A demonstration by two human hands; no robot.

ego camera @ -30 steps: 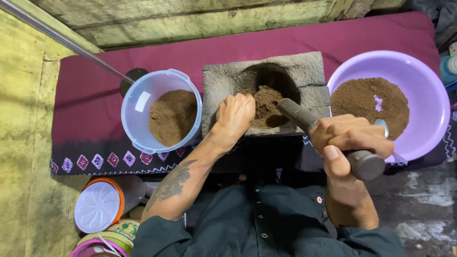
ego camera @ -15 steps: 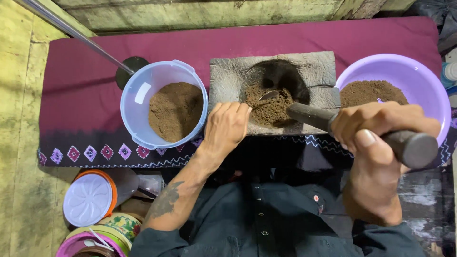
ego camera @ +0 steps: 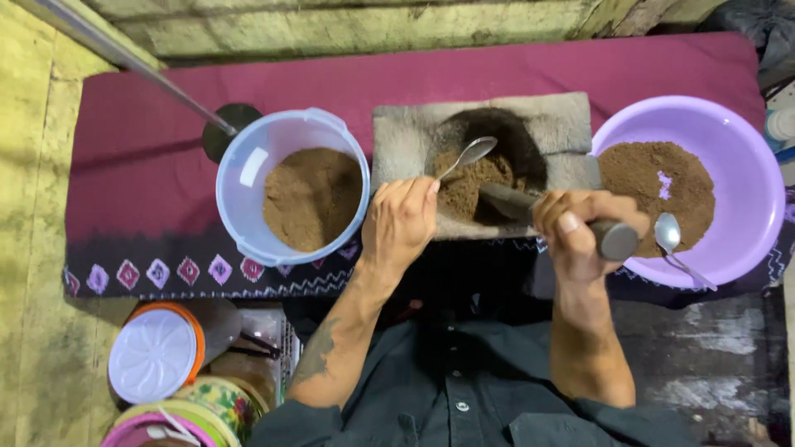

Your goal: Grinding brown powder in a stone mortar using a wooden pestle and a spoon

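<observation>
stone mortar (ego camera: pixel 406 132) on maroon cloth (ego camera: pixel 149 149), concrete wall (ego camera: pixel 348 25)

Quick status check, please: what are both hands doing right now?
Left hand holds spoon over stone mortar. Right hand grips pestle in brown powder. Nothing blocking.

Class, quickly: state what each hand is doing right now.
Left hand: closed on a metal spoon over the stone mortar.
Right hand: closed around the pestle.

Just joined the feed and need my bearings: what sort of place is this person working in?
Probably a home or village spot for grinding by hand, not a factory. A stone mortar sits on a maroon cloth; brown powder fills a clear tub and purple basin, with rough concrete walls around.
</observation>
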